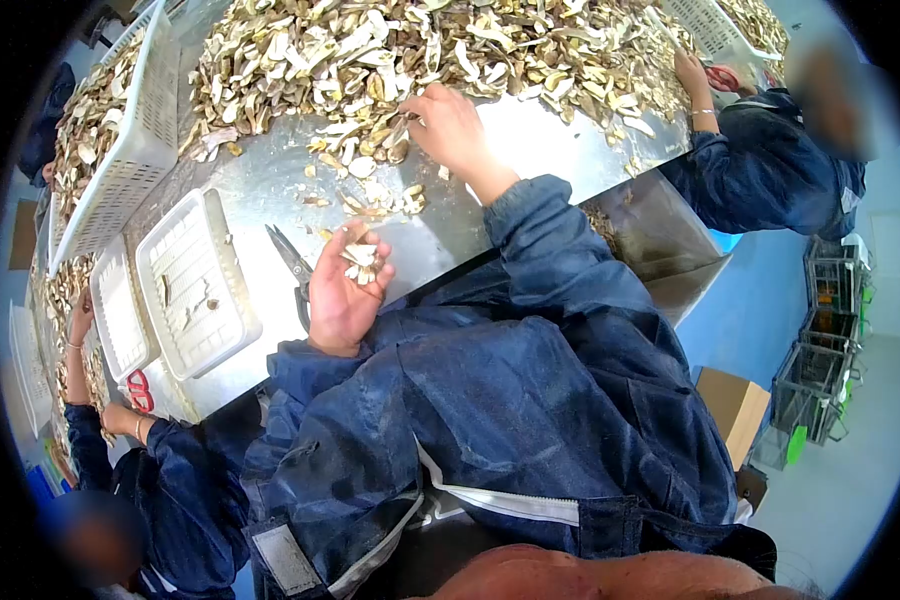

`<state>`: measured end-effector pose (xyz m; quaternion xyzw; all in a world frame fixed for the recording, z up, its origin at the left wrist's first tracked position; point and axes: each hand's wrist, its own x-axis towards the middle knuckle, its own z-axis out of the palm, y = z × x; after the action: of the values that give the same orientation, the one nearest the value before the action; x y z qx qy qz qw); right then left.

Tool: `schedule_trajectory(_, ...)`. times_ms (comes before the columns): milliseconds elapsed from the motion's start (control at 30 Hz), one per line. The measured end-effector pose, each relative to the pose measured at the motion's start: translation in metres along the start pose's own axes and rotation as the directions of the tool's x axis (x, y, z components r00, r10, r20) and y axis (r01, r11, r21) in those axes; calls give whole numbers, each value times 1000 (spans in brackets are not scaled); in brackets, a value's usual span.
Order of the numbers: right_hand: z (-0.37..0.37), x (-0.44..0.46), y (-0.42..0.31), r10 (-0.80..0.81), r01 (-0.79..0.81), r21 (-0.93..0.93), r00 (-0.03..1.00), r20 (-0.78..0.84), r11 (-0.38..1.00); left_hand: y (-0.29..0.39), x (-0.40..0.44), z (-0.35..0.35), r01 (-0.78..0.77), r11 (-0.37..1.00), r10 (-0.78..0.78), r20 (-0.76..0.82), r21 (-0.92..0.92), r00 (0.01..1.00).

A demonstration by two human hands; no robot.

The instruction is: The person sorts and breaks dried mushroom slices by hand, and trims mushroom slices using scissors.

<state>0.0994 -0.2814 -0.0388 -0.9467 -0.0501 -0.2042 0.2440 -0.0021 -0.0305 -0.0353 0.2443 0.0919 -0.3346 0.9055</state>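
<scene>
Left hand [345, 300]: palm up, fingers half-curled round pale slices [362, 263].
Right hand [450, 132]: fingers bent at the pile's near edge; cannot tell whether gripping a piece.
Sliced pile [440, 45]: far side, metal table [270, 175].
Scissors [290, 256]: just left of the left hand.
White trays [200, 345]: two, further left.

The worktop [435, 235] is silver. On it I see cream and brown mushroom slices [370, 50], a white basket [135, 185] dotted with holes, and red handles [140, 391]. Beside it are a dark blue jacket [530, 400] and light blue floor [750, 310].
</scene>
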Motion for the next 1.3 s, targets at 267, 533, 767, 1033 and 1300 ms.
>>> schedule_trajectory(267, 2, -11, 17, -37, 35, 54, 999, 36, 998, 3, -10, 3, -32, 995, 44, -128, 95, 991)
schedule_trajectory(533, -36, -35, -26, -29, -505, 752, 822, 568, 424, 7, 4, 16, -94, 958, 124, -94, 272, 988)
schedule_trajectory(767, -35, -62, -61, -105, -579, 757, 769, 630, 302, 3, 16, 34, -48, 918, 124, -170, 393, 978)
schedule_trajectory(1033, -26, -73, -60, -102, -556, 782, 793, 600, 282, 0, 12, 34, -32, 916, 124, -207, 400, 970)
schedule_trajectory(1300, -33, -78, -61, -132, -534, 810, 809, 573, 243, 0, 9, 19, -38, 934, 111, -189, 355, 976)
